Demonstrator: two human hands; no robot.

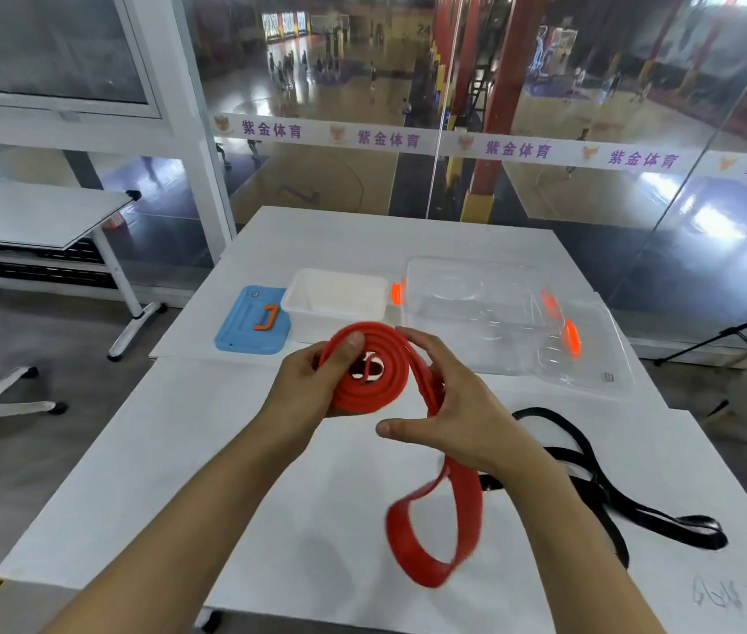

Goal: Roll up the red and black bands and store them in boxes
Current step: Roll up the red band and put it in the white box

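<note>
The red band (387, 372) is partly wound into a coil held above the white table (188, 473). My left hand (312, 382) grips the coil, thumb pressed on its top edge. My right hand (449, 414) holds the band where it leaves the coil, fingers curled over it. The loose red tail hangs below in a loop near the table. A black band (609, 491) lies unrolled on the table to the right, partly behind my right forearm. A white box (335, 299) stands open behind the coil. A clear box (481, 308) stands to its right.
A blue lid (250, 322) with an orange handle lies left of the white box. A clear lid (591, 350) with orange clips leans beside the clear box. A glass wall runs behind the table. An office chair and another table stand at the left.
</note>
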